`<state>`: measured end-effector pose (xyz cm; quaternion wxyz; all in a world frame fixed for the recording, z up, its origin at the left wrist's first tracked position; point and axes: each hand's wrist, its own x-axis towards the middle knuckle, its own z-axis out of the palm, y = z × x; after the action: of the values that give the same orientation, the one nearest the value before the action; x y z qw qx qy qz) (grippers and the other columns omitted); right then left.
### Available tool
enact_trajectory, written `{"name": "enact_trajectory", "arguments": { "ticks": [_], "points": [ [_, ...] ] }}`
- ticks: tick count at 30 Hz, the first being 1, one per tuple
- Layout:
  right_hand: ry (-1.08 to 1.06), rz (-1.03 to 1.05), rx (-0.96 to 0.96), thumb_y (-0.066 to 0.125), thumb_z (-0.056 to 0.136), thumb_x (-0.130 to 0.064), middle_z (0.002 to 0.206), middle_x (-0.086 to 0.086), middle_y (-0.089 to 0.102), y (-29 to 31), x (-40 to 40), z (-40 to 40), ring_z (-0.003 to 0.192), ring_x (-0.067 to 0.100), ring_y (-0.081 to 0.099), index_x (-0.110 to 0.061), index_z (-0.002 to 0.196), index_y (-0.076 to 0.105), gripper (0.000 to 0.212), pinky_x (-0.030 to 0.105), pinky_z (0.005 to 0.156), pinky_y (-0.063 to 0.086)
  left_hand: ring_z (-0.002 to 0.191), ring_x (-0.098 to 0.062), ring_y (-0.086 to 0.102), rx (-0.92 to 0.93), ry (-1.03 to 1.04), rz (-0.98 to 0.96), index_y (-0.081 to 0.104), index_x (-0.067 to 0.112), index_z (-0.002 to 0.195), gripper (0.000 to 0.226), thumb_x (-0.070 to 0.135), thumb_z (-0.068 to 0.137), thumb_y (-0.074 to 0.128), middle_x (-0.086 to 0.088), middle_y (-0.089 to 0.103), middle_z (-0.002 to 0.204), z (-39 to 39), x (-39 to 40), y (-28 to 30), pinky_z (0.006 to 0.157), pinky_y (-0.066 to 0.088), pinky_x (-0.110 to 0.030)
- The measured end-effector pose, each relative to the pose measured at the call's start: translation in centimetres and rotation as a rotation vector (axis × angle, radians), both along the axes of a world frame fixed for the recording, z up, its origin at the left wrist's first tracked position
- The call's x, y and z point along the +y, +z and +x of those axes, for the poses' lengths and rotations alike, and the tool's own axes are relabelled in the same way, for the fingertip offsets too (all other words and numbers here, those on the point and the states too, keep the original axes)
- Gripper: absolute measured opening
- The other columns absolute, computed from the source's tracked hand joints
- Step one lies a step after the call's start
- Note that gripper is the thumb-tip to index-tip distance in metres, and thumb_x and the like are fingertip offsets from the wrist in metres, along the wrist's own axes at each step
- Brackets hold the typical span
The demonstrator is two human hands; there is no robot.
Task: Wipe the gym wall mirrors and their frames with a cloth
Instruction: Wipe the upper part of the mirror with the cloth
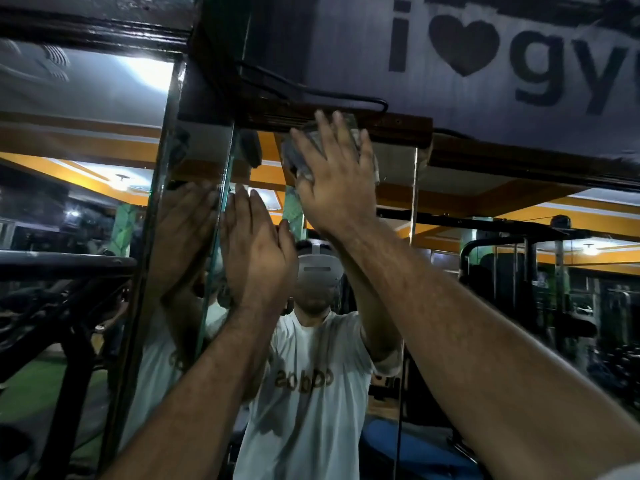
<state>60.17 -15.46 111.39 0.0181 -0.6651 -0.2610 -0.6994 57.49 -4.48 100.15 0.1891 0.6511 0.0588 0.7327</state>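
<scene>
- Right hand (334, 174) is up at the top edge of the mirror (467, 306), fingers straight and spread, palm flat on the cloth (294, 157).
- The cloth, grey and crumpled, sits sandwiched between that palm and the glass, bulging out past the thumb side and showing again beyond the little-finger side.
- Fingertips of the right hand reach over the dark wooden frame (398, 128) along the mirror's top edge, so the cloth lies right where glass meets frame.
- Nothing is pinched here: the right hand presses the cloth with an open palm and does not curl round it.
- Left hand (254, 251) is lower and to the left, fingers straight and close together, held edge-on near the vertical seam at the mirror's left edge.
- Whether the left hand actually touches the glass cannot be told; it holds nothing.
- A second mirror panel (104, 133) stands at an angle to the left of the seam and shows the left hand's reflection.
- A black cable (311, 91) runs along the top of the frame, just above the right fingertips.
- Above the frame hangs a grey banner (485, 64) lettered "i", a heart and "gy".
- Reflected in the glass: a person in a white T-shirt (311, 393), orange ceiling beams and dark gym machines.
</scene>
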Motion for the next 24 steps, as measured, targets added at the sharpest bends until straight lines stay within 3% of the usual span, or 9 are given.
{"name": "enact_trajectory", "arguments": {
  "ticks": [2, 6, 10, 17, 21, 24],
  "points": [
    [-0.034, 0.058, 0.035, 0.046, 0.098, -0.045, 0.174, 0.009, 0.011, -0.1, 1.6, -0.3, 0.161, 0.03, 0.003, -0.032, 0.163, 0.027, 0.069, 0.058, 0.126, -0.003, 0.152, -0.031, 0.025, -0.006, -0.018, -0.028, 0.034, -0.002, 0.154, 0.064, 0.034, 0.101, 0.035, -0.019, 0.029, 0.163, 0.0, -0.1, -0.9, 0.125, 0.02, -0.044],
    [-0.011, -0.187, -0.032, 0.036, 0.097, -0.045, 0.172, 0.005, 0.023, -0.1, 3.1, -1.1, 0.16, 0.027, 0.012, -0.034, 0.16, 0.037, 0.064, 0.06, 0.126, 0.008, 0.152, -0.032, 0.026, -0.035, -0.01, -0.027, 0.035, -0.003, 0.153, 0.063, 0.028, 0.1, 0.046, -0.02, 0.029, 0.163, 0.4, -0.2, -2.3, 0.124, 0.024, -0.045],
    [-0.036, -0.073, -0.025, 0.024, 0.095, -0.049, 0.172, 0.006, 0.021, -0.2, 4.3, -0.8, 0.16, 0.029, 0.012, -0.033, 0.16, 0.036, 0.067, 0.062, 0.126, 0.009, 0.153, -0.028, 0.024, -0.024, -0.024, -0.045, 0.034, -0.002, 0.154, 0.062, 0.025, 0.1, 0.049, -0.017, 0.03, 0.163, 0.3, -0.2, -2.9, 0.125, 0.02, -0.04],
    [0.138, -0.156, -0.148, 0.046, 0.091, -0.042, 0.158, 0.009, 0.049, -0.7, 5.9, -0.4, 0.154, 0.033, 0.032, -0.025, 0.145, 0.058, 0.058, 0.064, 0.123, 0.02, 0.152, -0.025, 0.026, -0.038, -0.049, -0.052, 0.036, 0.002, 0.155, 0.06, 0.023, 0.101, 0.051, -0.015, 0.034, 0.162, 0.2, -0.3, -5.5, 0.125, 0.02, -0.036],
    [0.163, -0.002, -0.122, 0.051, 0.095, -0.039, 0.156, 0.013, 0.05, -1.5, 8.1, -0.9, 0.152, 0.036, 0.034, -0.021, 0.141, 0.06, 0.051, 0.065, 0.122, 0.019, 0.15, -0.029, 0.033, -0.038, -0.062, -0.036, 0.041, -0.001, 0.151, 0.055, 0.025, 0.104, 0.048, -0.017, 0.041, 0.158, 0.2, 0.2, -6.8, 0.12, 0.031, -0.043],
    [0.188, -0.129, -0.091, 0.048, 0.092, -0.04, 0.158, 0.011, 0.049, -3.3, 7.3, -1.5, 0.151, 0.034, 0.036, -0.021, 0.144, 0.058, 0.056, 0.06, 0.123, 0.02, 0.151, -0.027, 0.03, -0.01, -0.056, -0.039, 0.038, 0.001, 0.153, 0.056, 0.028, 0.105, 0.046, -0.016, 0.038, 0.159, 0.4, 0.1, -8.0, 0.124, 0.025, -0.04]
  ]
}}
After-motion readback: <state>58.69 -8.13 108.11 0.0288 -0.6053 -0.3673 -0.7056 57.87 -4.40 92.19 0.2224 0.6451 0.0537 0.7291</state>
